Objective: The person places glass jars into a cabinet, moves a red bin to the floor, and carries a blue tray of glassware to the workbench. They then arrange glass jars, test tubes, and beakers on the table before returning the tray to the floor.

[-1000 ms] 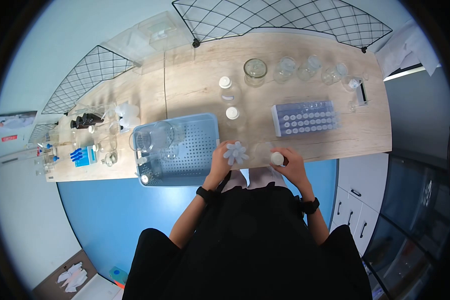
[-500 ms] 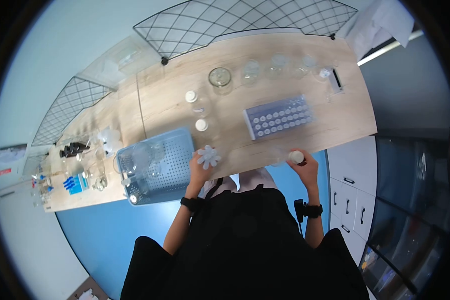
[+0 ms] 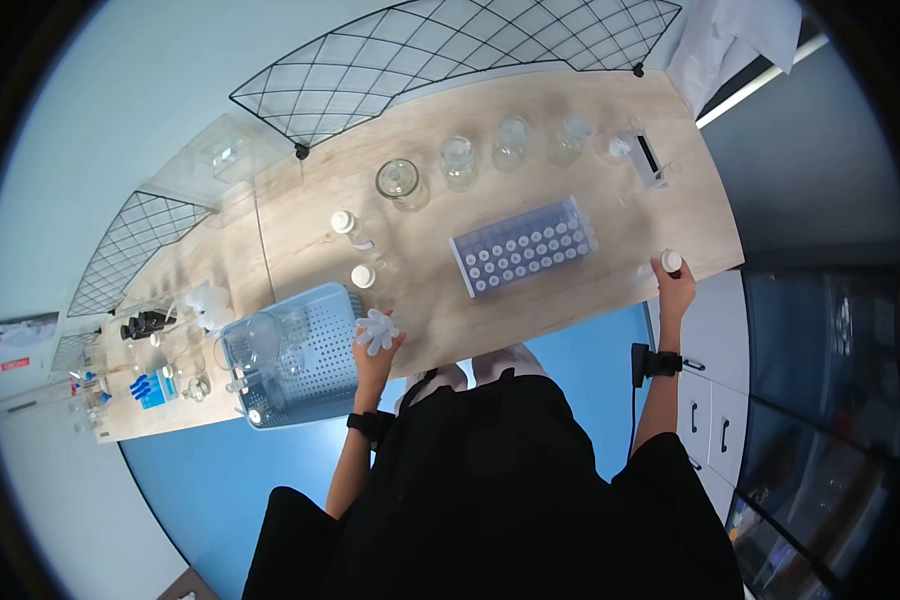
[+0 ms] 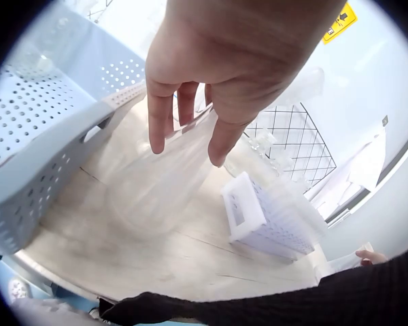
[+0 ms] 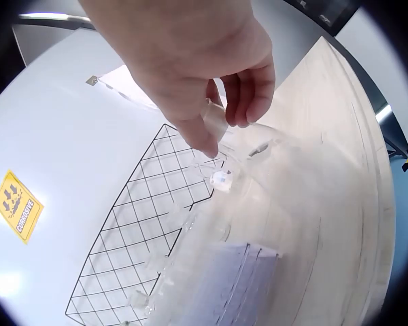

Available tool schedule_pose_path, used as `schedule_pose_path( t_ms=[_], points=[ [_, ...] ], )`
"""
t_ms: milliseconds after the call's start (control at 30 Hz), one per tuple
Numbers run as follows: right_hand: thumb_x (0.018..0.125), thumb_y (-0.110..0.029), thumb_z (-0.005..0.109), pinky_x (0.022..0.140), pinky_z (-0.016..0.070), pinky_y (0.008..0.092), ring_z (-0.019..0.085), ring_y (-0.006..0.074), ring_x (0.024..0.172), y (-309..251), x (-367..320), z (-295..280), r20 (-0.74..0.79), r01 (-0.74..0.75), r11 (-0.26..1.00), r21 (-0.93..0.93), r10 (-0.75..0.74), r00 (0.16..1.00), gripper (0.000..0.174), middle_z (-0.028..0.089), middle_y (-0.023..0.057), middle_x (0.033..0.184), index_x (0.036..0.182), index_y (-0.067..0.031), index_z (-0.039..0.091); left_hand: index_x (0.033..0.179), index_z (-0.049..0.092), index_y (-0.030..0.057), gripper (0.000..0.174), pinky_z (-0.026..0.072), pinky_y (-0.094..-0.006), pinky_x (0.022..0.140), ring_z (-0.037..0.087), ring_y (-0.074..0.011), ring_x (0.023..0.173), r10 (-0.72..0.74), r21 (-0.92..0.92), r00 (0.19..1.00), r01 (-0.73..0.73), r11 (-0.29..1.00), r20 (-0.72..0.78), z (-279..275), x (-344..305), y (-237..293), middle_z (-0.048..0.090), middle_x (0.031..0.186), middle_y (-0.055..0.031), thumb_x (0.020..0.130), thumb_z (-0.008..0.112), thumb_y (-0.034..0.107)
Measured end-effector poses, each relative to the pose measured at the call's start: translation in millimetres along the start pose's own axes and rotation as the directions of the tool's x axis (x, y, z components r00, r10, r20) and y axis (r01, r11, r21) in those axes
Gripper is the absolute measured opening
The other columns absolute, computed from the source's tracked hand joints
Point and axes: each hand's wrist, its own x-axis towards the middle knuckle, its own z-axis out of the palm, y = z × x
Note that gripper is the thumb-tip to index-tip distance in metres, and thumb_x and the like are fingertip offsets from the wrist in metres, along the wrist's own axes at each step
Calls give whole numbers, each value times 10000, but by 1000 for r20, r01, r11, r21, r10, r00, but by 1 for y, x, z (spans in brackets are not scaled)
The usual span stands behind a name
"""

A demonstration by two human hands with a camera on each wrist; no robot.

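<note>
In the head view my left hand grips a clear piece with a white, petal-shaped top at the table's front edge, beside the blue basket. The left wrist view shows that hand's fingers and thumb round the upper end of a blurred transparent body. At the table's right front corner my right hand pinches a white cap. From the right wrist view, the thumb and fingers of this hand hold the cap of a clear bottle, whose outline is faint.
A purple rack with rows of white-capped vials stands mid-table. Behind it are a lidded jar and several clear glass vessels. Two white-capped bottles stand near the basket, which holds glassware. Black wire grids line the back.
My right hand has carried the capped bottle rightward, away from my left hand, to the table's right end. The head view has turned; my left hand keeps its hold beside the basket.
</note>
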Motion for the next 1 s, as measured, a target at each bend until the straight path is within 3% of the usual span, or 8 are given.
schedule_pose_path(
  t_ms=[133,200,267,400,633,800,1000],
  points=[
    [633,-227,751,684,464,282,611,153,728,1,26,12,6,-18,1000,4,18,1000,385,652,67,785,935,-20,633,988,604,83,393,433,-336,725,547,-244,818,-63,30,998,64,998,-21,6,-4,-14,600,936,-82,609,707,62],
    [633,-227,751,684,464,280,612,154,731,9,39,18,12,-25,1000,15,25,1000,384,653,67,788,937,-24,634,1014,593,92,422,429,-341,730,541,-244,836,1,88,999,3,996,-35,9,-5,-20,598,970,-75,610,713,74],
    [645,-267,746,451,399,226,481,70,492,25,51,28,-46,113,994,13,-112,993,370,554,-1,600,925,-52,637,1019,591,96,427,429,-342,731,539,-245,840,25,110,998,-19,994,-50,10,-7,-18,599,973,-72,610,716,80],
    [645,-269,747,445,396,226,474,71,480,23,61,29,-25,101,995,25,-101,995,347,543,-2,583,885,-44,637,1043,581,117,451,426,-339,722,540,-247,823,132,178,988,-115,977,-85,14,-7,-19,599,942,-70,613,717,87],
    [687,-255,727,458,419,215,497,76,522,19,68,31,55,30,997,65,-34,998,370,543,14,649,961,-48,589,1066,567,133,472,427,-344,689,551,-238,799,-18,188,999,27,982,-51,15,-3,4,576,859,-76,620,716,89],
    [717,-268,711,474,441,214,509,78,552,32,74,34,109,1,986,168,-20,994,395,545,21,710,1022,-68,561,1055,572,121,453,440,-337,711,556,-242,825,1,77,998,4,997,-60,21,0,-7,571,917,-92,627,715,89],
    [730,-278,701,490,450,212,511,82,585,40,82,30,174,-31,990,138,7,985,411,539,21,734,1055,-80,545,1059,578,103,415,452,-331,755,566,-249,897,29,118,998,-22,993,-60,22,0,-6,574,990,-102,661,694,116]
  ],
)
